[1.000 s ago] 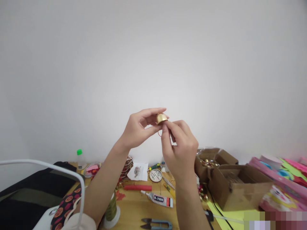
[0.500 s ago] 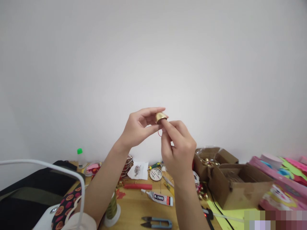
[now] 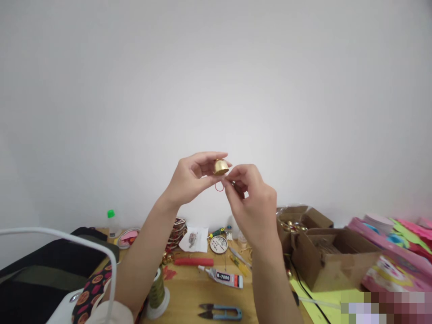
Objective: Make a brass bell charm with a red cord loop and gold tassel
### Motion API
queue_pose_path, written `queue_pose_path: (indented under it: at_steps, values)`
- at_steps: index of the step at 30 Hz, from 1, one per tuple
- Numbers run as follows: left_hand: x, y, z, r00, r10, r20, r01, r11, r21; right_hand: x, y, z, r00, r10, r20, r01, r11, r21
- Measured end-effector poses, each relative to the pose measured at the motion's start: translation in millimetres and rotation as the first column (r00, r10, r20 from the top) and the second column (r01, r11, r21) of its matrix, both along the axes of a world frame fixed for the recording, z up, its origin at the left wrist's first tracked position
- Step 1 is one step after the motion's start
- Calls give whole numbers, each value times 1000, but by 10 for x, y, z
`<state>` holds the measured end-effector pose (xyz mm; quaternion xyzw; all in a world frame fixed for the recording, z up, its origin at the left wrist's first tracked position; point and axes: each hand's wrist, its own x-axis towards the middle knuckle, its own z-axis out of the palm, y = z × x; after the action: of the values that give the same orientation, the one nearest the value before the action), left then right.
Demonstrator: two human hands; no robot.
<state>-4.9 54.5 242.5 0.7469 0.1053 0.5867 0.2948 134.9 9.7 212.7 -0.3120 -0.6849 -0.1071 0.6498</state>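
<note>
The left hand [image 3: 189, 182] pinches a gold bell [image 3: 221, 167] high above the counter [image 3: 189, 292]. At the bell's 4 o'clock, the right hand [image 3: 253, 209] nips the red thread loop [image 3: 219, 187] hanging at 6 o'clock.

The wooden desk [image 3: 192, 292] stands against a pale wall. Blue thread snips [image 3: 220, 312] lie near its front edge, with a glue tube [image 3: 221, 276] and a red stick [image 3: 193, 262] behind them. A thread spool [image 3: 157, 292] stands at the front left. Open cardboard boxes [image 3: 332, 261] sit toward the right edge, and a green-capped bottle [image 3: 111, 222] stands at the back left.
</note>
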Motion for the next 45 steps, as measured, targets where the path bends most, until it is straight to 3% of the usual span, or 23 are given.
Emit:
queue_pose_path:
  at_steps: [9,23,29,32,34,36,40,41,44,45]
  values:
    - [5,-8,-15,991,65,-118,-69,997,-27,30,26,3,988,90,-123,-113,974,-196]
    - [20,-32,-28,921,249,-298,-259,966,8,63,60,-3,999,28,-27,-36,933,-357]
    - [32,9,-44,928,208,-309,-234,971,-47,52,153,-55,997,75,-6,-71,912,-405]
    - [23,60,-135,940,196,-280,-240,961,-135,131,184,-113,996,92,5,-80,892,-445]
    - [22,93,-318,942,205,-265,-260,946,-193,234,147,-221,1000,15,-10,-18,884,-468]
    - [31,117,-632,936,219,-275,-293,918,-268,368,71,-408,997,-58,-42,28,856,-516]
    - [22,54,-1530,940,121,-319,-275,820,-502,641,-172,-1031,990,-137,-21,93,769,-633]
    - [7,12,-1762,934,87,-347,-279,784,-555,696,-246,-1227,992,-123,5,91,704,-705]
    - [-59,-134,-2347,926,15,-377,-296,650,-700,800,-447,-1826,995,-73,65,90,420,-903]
    - [-82,-183,-2490,929,0,-370,-297,599,-744,809,-499,-2001,995,-59,84,100,371,-923]
